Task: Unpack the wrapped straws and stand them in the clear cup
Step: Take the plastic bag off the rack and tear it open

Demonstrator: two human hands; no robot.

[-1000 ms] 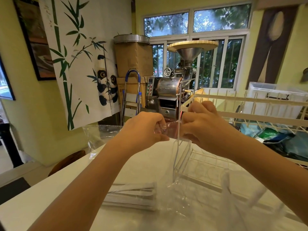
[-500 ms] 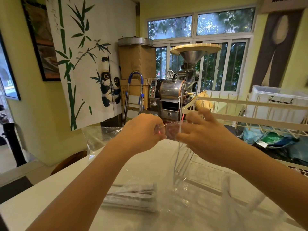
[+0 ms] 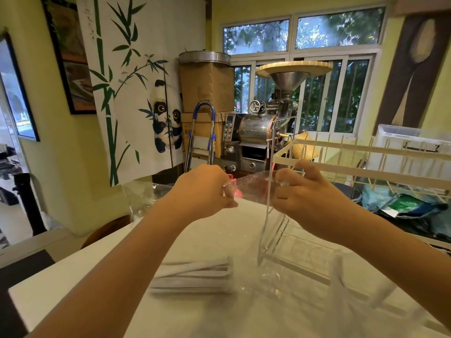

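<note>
Both hands are up over the white counter (image 3: 73, 296), and each one pinches an end of a clear plastic wrapper (image 3: 251, 186) stretched between them. The left hand (image 3: 202, 189) is curled tight on its end, and the right hand (image 3: 302, 191) pinches the other end with some fingers lifted. A pile of wrapped straws (image 3: 192, 276) lies flat on the counter below the hands, beside a clear rack (image 3: 288, 247).

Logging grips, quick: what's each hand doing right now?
Left hand: pinching one end of the clear plastic wrapper.
Right hand: pinching the wrapper's other end.
</note>
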